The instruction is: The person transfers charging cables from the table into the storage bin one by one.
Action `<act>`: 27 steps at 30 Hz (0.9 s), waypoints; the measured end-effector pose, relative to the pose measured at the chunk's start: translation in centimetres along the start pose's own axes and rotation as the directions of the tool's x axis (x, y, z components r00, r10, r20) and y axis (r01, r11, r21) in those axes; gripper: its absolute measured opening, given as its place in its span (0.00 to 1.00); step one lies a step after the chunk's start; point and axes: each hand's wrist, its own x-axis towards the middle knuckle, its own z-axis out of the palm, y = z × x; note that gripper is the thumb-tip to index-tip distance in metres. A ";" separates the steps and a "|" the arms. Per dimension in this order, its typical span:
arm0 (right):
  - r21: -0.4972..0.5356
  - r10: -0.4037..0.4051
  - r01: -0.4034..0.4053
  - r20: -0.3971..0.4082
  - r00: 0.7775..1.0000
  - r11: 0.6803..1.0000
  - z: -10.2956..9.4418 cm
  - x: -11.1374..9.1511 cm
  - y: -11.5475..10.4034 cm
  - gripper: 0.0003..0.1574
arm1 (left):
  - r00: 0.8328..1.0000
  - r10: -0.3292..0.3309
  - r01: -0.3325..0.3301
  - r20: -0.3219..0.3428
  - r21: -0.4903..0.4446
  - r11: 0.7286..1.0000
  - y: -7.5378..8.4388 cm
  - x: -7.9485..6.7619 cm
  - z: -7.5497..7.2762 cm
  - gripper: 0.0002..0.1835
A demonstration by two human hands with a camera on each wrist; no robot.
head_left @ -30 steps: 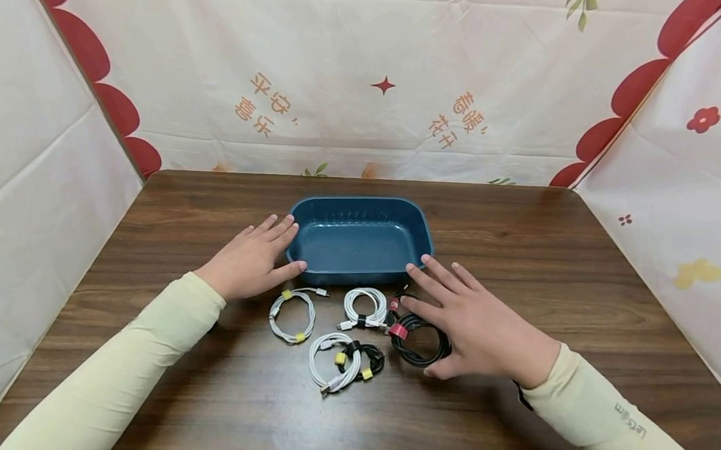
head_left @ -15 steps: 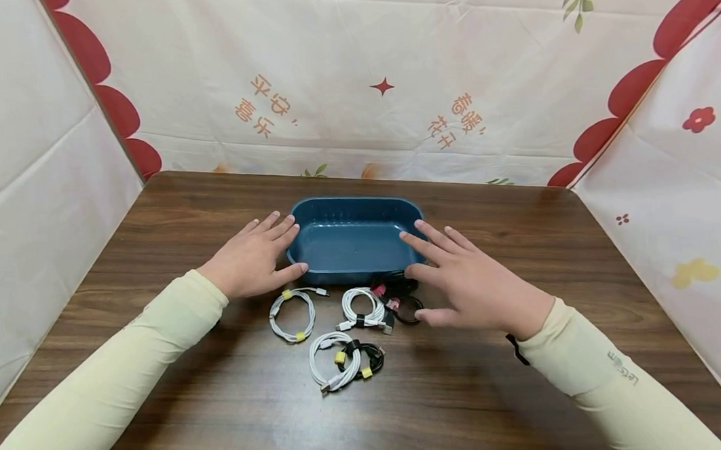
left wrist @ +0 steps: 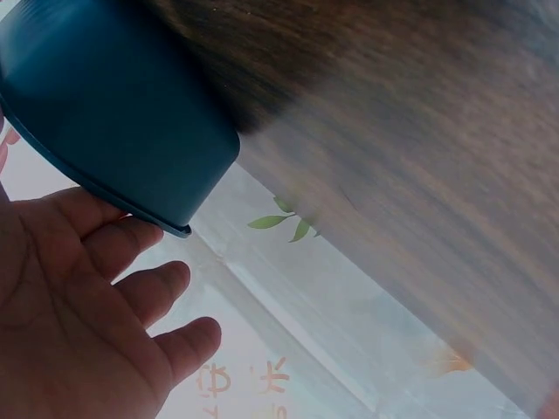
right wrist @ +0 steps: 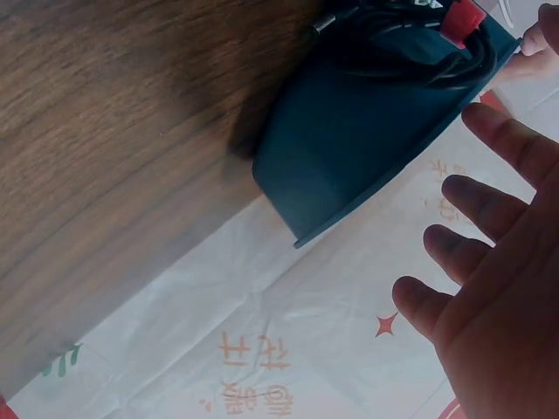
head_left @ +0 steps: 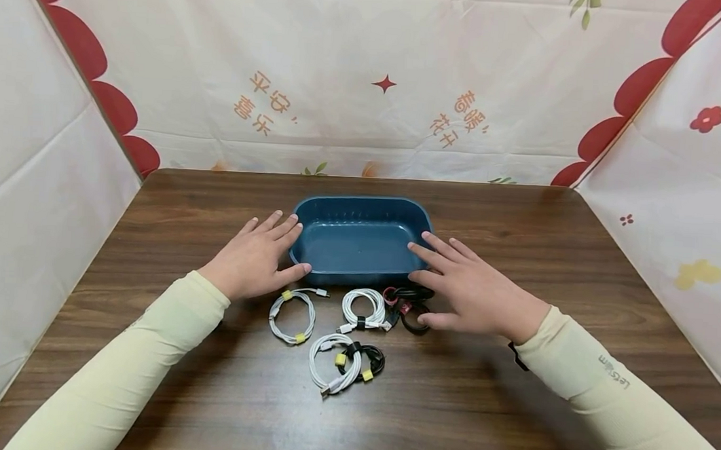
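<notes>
The big black cable (head_left: 413, 294) with the red band now lies beside the blue tub's (head_left: 358, 278) near right corner; a second ago it lay lower. The right hand (head_left: 479, 290) went up too. The left hand (head_left: 251, 256) stays at the tub's left end. The hands are apart, fingers spread.

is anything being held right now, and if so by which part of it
Nothing appears gripped. The left hand only touches the left rim of the dark blue, rounded-rectangular plastic basin; the right hand spreads at its right end, contact unclear.
</notes>
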 end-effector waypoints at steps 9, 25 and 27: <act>0.013 -0.008 0.008 0.002 1.000 1.000 0.7 -0.2 -0.4 0.33 | 1.000 -0.005 0.005 0.007 0.003 1.000 0.2 -0.1 -0.1 0.47; 0.034 -0.018 0.018 -0.004 1.000 0.999 2.1 -0.2 -0.9 0.34 | 1.000 -0.004 0.004 0.006 0.007 1.000 -0.1 0.0 -0.1 0.48; 0.033 0.001 -0.001 0.003 1.000 0.999 2.4 -0.2 -0.8 0.38 | 1.000 -0.004 0.004 0.007 0.008 1.000 -0.1 0.0 0.0 0.48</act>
